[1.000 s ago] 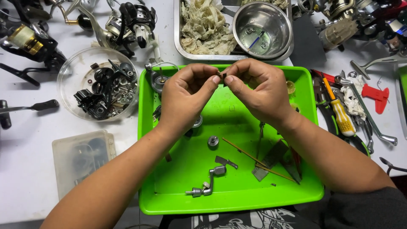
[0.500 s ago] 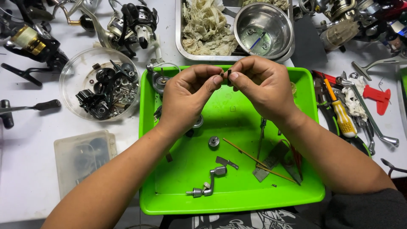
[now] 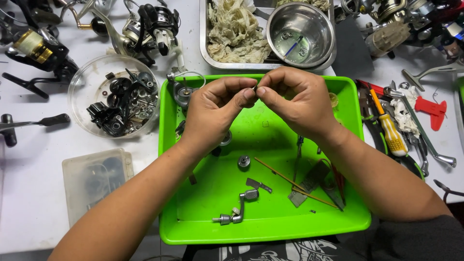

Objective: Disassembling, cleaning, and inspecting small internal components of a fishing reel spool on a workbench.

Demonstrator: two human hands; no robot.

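Head view: white tabletop (image 3: 29, 193) fills the frame, fishing-reel parts scattered along the top. Centre: bright green tray (image 3: 263, 232). Upper centre: steel pan (image 3: 205, 53) holding rags and a round steel bowl (image 3: 302, 34). Left: clear dish (image 3: 77, 92) of dark parts. Left hand (image 3: 212, 113) and right hand (image 3: 299, 101) meet above the tray's upper middle, fingertips pinched together on a tiny metal part (image 3: 255, 88), mostly hidden. Lower tray: small crank handle (image 3: 237, 210).
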